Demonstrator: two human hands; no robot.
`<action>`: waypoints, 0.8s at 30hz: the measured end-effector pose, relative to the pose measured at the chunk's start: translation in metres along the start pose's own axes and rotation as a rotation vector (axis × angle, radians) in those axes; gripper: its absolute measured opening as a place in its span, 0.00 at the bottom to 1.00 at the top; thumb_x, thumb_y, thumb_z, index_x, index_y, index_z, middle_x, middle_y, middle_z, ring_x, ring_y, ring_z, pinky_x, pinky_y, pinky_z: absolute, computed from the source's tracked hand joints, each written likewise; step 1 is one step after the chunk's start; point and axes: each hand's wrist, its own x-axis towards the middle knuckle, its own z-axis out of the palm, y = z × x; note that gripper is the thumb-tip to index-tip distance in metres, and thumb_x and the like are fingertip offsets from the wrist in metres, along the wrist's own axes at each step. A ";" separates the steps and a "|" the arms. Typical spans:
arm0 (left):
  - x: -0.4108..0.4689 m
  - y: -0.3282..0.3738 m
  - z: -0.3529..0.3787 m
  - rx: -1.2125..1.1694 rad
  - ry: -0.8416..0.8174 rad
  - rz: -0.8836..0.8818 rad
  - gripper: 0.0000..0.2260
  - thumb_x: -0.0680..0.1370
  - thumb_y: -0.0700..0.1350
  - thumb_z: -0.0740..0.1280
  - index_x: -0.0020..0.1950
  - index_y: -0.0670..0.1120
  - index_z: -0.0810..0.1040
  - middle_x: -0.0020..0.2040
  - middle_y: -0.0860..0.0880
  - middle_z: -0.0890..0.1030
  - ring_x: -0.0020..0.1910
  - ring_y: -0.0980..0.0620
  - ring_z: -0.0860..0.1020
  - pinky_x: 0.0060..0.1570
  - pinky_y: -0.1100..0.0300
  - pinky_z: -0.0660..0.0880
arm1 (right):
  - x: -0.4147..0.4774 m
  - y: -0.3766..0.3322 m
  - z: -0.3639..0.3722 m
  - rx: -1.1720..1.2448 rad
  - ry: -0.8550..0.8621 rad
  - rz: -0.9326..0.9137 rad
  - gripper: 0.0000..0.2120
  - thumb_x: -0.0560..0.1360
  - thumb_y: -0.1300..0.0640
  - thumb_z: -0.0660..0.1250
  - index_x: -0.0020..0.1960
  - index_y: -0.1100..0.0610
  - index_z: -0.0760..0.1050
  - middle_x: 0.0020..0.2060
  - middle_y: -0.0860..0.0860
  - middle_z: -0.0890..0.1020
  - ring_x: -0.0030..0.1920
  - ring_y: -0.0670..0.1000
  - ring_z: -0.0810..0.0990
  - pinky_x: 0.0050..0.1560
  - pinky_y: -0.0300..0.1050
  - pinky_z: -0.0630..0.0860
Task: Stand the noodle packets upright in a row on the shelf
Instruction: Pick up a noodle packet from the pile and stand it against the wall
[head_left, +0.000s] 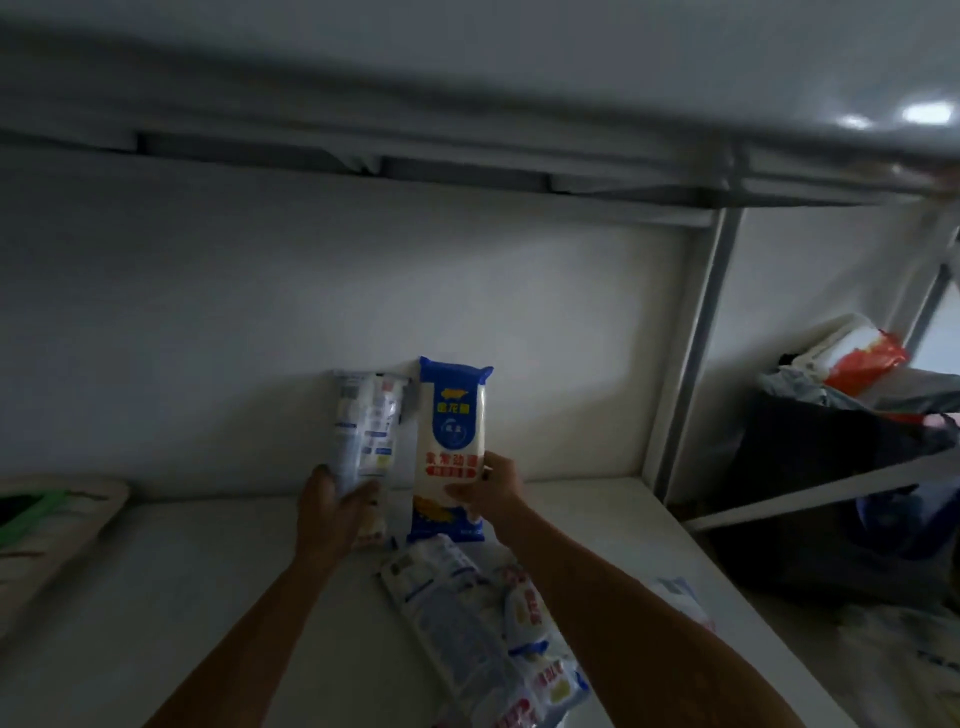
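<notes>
Two noodle packets are held upright at the back of the white shelf (182, 571), against the wall (260, 312). The left packet (366, 426), seen from its printed back, is gripped low down by the left hand (332, 501), whose fingers are wrapped around its lower part. The right packet (452, 447), blue-topped with its front label showing, is pinched at its right edge by the right hand (491, 483), thumb in front and the other fingers hidden behind. The two packets stand just beside each other, edges close or touching; which cannot be told. At least three more packets (467, 623) are seen lying flat in an overlapping heap nearer the camera, between the forearms; their exact count is blurred. One flat tray-like object (57, 525) lies at the shelf's left end. A metal rack (696, 364) stands to the right.
</notes>
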 end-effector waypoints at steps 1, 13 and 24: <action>0.001 0.000 -0.004 0.017 0.018 0.022 0.19 0.73 0.47 0.77 0.52 0.36 0.74 0.46 0.39 0.80 0.41 0.43 0.79 0.31 0.59 0.69 | -0.001 -0.001 0.003 -0.014 -0.005 0.000 0.14 0.66 0.61 0.80 0.47 0.51 0.79 0.49 0.53 0.86 0.49 0.57 0.86 0.50 0.59 0.84; 0.024 -0.036 -0.080 0.034 0.171 -0.137 0.21 0.70 0.52 0.76 0.54 0.42 0.73 0.49 0.37 0.83 0.44 0.37 0.83 0.45 0.45 0.80 | -0.001 -0.013 0.019 -0.058 -0.117 0.050 0.16 0.69 0.62 0.77 0.55 0.55 0.79 0.49 0.51 0.84 0.47 0.50 0.84 0.47 0.48 0.84; -0.056 0.016 -0.067 0.515 0.221 -0.118 0.30 0.68 0.48 0.77 0.62 0.34 0.71 0.55 0.30 0.76 0.55 0.31 0.75 0.52 0.41 0.75 | -0.056 -0.023 -0.008 -0.537 -0.103 -0.066 0.20 0.73 0.58 0.72 0.63 0.59 0.73 0.57 0.57 0.79 0.51 0.54 0.78 0.52 0.47 0.79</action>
